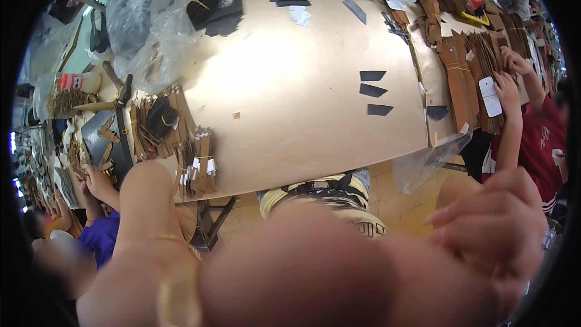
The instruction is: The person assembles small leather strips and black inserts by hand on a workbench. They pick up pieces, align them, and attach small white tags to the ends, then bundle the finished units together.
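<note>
Both of my hands are raised close to the camera, above the near side of the worktable (pixel 290 127). My left hand (pixel 296 266) is a large blur at the bottom middle, with a gold-coloured band (pixel 180 293) at its wrist. Its fingers cannot be made out. At the lower right, my right hand (pixel 490 230) has its fingers curled in, and whatever they may hold is hidden. Neither hand touches the table. Three small dark flat pieces (pixel 373 90) lie in a column on its right part, and bundles of brown strips (pixel 204 160) lie at the left near corner.
Clear plastic bags (pixel 148 24) and a hammer (pixel 125 89) are at the left. Dark stacked pieces (pixel 224 12) lie at the back. On the right, a co-worker's hands (pixel 508 82) touch brown strips (pixel 484 63). Another person in a purple sleeve (pixel 100 236) works at the left.
</note>
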`<state>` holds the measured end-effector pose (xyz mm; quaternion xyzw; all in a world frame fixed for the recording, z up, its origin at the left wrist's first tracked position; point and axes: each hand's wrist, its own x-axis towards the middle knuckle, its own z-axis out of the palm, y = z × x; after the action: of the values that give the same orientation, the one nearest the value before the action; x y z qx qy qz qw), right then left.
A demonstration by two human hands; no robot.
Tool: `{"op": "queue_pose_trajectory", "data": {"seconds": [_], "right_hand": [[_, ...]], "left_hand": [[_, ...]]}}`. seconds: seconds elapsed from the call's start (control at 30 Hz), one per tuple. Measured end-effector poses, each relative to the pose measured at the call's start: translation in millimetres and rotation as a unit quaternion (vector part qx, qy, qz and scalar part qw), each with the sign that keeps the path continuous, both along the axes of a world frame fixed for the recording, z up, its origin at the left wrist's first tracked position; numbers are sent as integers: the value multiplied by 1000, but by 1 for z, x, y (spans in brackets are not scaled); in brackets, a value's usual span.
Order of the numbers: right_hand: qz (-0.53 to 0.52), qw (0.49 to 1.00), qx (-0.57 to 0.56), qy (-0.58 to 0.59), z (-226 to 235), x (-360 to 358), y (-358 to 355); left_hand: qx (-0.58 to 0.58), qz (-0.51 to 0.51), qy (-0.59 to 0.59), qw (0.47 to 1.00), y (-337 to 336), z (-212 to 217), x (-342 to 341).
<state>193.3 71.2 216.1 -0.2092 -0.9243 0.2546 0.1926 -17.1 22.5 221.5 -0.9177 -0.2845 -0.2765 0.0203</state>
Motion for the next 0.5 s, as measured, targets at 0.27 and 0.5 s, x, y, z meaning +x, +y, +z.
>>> {"op": "queue_pose_trajectory", "data": {"seconds": [0.27, 0.5], "right_hand": [[23, 999, -24, -4, 9, 1, 15], [4, 998, -50, -29, 26, 5, 24]], "left_hand": [[105, -46, -15, 993, -10, 3, 14], [146, -45, -33, 988, -10, -1, 12]]}}
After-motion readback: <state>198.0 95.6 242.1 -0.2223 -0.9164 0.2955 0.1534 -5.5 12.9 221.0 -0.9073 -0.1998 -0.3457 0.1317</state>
